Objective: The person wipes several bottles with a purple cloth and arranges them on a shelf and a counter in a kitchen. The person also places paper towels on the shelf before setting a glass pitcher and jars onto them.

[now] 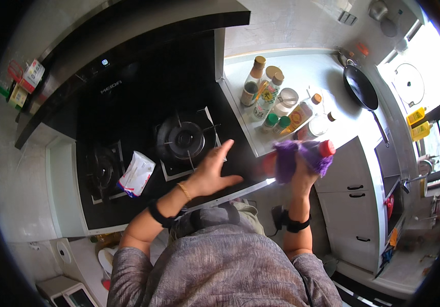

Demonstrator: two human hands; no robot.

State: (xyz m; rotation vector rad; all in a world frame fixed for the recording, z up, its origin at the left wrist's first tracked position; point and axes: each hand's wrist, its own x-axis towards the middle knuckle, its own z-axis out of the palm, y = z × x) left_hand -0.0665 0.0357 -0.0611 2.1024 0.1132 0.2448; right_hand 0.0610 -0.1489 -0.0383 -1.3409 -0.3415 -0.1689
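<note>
My right hand (pixel 303 176) grips a bottle (pixel 269 165) with a red cap, and a fuzzy purple cloth (pixel 287 159) is bunched around it. The bottle is tilted, its cap to the right, in front of the counter corner; its lower end is blurred and much of its body is hidden by the cloth. My left hand (pixel 213 173) holds nothing, thumb and fingers apart, over the front right of the black gas hob (pixel 239 161). Beyond the left fingers lies the right burner (pixel 184 140). A white soft pack (pixel 138 173) rests beside the left burner (pixel 103 170).
Several seasoning bottles (pixel 268 96) and green-capped jars (pixel 270 121) crowd the white counter (pixel 319 63) near the hob. A black frying pan (pixel 360 86) leans at the far right. Above the hob juts a range hood (pixel 147 34). White drawers (pixel 342 207) stand at right.
</note>
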